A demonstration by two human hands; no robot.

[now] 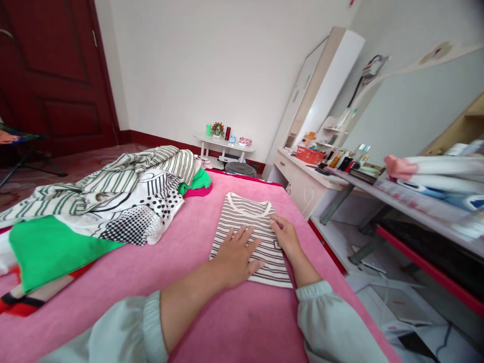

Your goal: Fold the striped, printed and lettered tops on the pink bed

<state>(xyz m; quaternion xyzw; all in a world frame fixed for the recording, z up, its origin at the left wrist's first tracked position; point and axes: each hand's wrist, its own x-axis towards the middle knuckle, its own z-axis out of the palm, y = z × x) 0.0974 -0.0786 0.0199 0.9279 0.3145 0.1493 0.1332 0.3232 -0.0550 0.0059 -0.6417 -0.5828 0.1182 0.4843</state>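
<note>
A folded striped T-shirt [247, 218], white with dark stripes and a pale neckband, lies flat on the pink bed cover [181, 282]. Its collar points away from me, and a small dark-edged label shows near its right side. My left hand [238, 257] rests palm down on the middle of the shirt, fingers spread. At the shirt's upper right edge, just below the collar, my right hand [287, 237] touches the fabric with its fingers stretched out. The undersides of the fingers are hidden.
Loose clothes lie heaped on the left, among them a striped garment [113, 174], a dotted one [151, 217] and a green one [56, 247]. A dressing table [302, 179] and a cluttered desk [359, 186] stand right. A small white table [227, 144] is beyond the bed.
</note>
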